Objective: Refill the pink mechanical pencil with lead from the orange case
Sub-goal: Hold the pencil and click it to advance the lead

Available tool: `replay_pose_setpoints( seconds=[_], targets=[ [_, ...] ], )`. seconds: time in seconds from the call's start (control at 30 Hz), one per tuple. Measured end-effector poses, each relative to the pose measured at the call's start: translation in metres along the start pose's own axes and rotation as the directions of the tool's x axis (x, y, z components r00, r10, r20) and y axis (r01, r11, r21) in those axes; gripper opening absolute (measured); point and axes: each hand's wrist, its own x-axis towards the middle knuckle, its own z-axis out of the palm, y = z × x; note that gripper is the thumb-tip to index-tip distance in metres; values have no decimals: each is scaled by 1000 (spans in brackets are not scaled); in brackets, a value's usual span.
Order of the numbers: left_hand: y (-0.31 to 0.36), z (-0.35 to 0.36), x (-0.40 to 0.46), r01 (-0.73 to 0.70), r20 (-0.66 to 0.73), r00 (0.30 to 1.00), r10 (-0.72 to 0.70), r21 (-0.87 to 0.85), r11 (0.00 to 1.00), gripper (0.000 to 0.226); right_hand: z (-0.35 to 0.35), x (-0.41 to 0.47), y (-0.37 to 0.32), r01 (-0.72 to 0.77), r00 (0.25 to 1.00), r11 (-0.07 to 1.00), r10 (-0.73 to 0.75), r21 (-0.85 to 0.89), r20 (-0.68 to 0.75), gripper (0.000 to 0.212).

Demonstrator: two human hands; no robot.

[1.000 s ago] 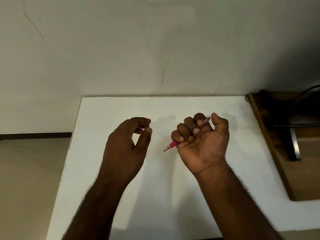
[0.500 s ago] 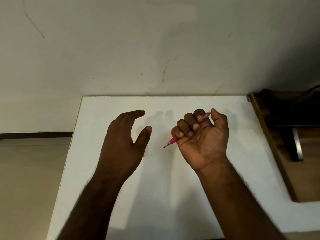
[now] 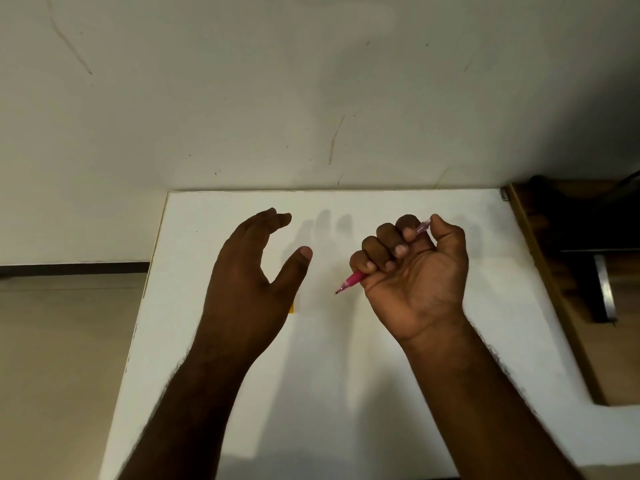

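Observation:
My right hand is closed in a fist around the pink mechanical pencil. Its metal tip points down-left toward the white table, and its top end sticks out by my thumb. My left hand hovers over the table's left half with fingers and thumb spread apart and nothing in it. A small sliver of the orange case shows on the table just under the left hand's edge; the rest of it is hidden by the hand.
The white table ends at a pale wall behind. A wooden surface with dark objects and a metal bar adjoins the table on the right. The floor lies beyond the table's left edge.
My left hand has opened from a curled pinch to spread fingers, uncovering a bit of the orange case below it. My right hand has kept its grip on the pencil, barely shifting.

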Motion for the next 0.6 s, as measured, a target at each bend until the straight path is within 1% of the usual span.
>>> replay_pose_setpoints(
  seconds=[0.07,0.13,0.23,0.4,0.5,0.6],
  targets=[
    [2,0,1,49,-12,999,-50,-111,993,42,0,0,0,1,1000,1000,-1,1,0,43],
    [3,0,2,79,-14,996,-83,-168,983,41,0,0,-1,-4,1000,1000,4,3,-1,44],
    [4,0,3,113,-5,993,-116,-195,974,39,1,-1,-1,-4,1000,1000,4,-23,-6,42],
    [4,1,4,149,-13,987,-159,-280,948,37,2,-2,0,-12,1000,1000,13,-5,19,43],
    [5,0,4,151,-27,986,-166,-286,946,37,3,-2,0,5,1000,1000,-5,-21,17,40],
    [6,1,5,154,-35,985,-171,-292,944,37,3,-2,-1,5,1000,1000,-5,-6,9,44]
  ],
)
